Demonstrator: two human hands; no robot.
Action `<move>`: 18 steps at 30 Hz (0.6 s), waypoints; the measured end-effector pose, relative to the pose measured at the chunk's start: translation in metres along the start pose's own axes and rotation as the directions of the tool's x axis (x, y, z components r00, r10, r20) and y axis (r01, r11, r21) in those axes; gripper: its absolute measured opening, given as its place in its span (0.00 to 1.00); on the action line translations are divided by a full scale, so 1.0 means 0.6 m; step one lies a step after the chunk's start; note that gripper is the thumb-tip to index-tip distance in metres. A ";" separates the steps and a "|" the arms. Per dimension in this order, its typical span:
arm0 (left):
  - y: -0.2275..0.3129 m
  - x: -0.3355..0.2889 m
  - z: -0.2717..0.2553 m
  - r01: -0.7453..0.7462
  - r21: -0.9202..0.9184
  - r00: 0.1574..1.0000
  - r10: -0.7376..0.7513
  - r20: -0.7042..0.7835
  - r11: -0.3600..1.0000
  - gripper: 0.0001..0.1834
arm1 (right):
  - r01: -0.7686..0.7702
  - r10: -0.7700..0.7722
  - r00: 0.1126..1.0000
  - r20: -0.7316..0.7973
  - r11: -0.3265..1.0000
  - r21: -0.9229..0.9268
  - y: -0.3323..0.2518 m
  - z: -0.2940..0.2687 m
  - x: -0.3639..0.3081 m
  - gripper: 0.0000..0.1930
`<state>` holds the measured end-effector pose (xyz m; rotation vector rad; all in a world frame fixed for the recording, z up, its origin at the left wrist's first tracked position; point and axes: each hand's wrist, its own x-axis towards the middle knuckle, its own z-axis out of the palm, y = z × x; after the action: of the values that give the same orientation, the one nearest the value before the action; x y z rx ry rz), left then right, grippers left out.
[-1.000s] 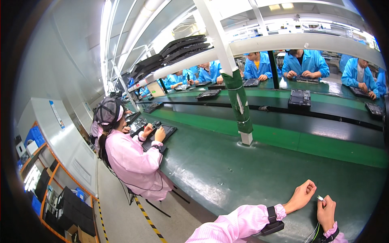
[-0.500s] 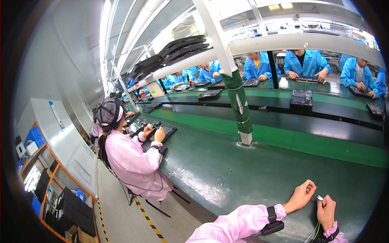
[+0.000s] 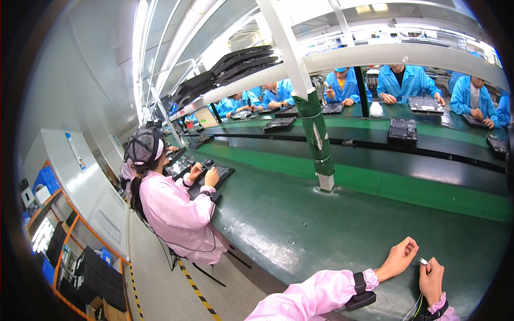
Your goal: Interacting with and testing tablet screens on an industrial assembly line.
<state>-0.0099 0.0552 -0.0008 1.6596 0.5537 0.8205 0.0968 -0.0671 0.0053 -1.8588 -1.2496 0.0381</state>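
Observation:
Above the green bench (image 3: 267, 230), at the lower right, both my hands are close together but not touching. My left hand (image 3: 397, 261) has its thumb and fingertips pinched; whatever may be between them is too small to make out. In my right hand (image 3: 431, 281), a small white connector (image 3: 424, 261) sticks out past the closed fingertips, pointing toward the left hand. Thin pale and green wires (image 3: 416, 307) show below the right wrist. Pink sleeves cover both arms, with a black band (image 3: 360, 286) around the left wrist.
A white post (image 3: 313, 134) wrapped in green rises from the bench. Beyond it, a conveyor line carries dark laptop-like units (image 3: 402, 131). At left, a person in pink (image 3: 174, 214) works on a dark unit. People in blue (image 3: 407, 85) sit across the line.
My hands stay almost still. Units on the line have shifted slightly right. Across from me, a person in blue now has a unit raised at a tilt, and another has lifted a hand.

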 end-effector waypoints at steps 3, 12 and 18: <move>-0.007 0.005 0.006 0.006 -0.001 1.000 -0.006 0.016 1.000 0.07 | -0.032 0.032 0.999 0.002 0.999 -0.005 0.004 -0.001 -0.002 0.13; -0.002 0.000 0.001 0.004 0.016 1.000 -0.004 -0.003 1.000 0.07 | -0.011 0.011 1.000 0.014 1.000 0.004 -0.011 -0.004 0.001 0.13; -0.004 -0.002 -0.001 -0.012 0.018 1.000 0.013 -0.014 1.000 0.07 | -0.009 0.008 1.000 0.021 1.000 0.018 -0.009 -0.002 0.000 0.13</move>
<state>-0.0109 0.0555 -0.0032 1.6760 0.5624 0.8392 0.0934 -0.0670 0.0097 -1.8523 -1.2514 0.0733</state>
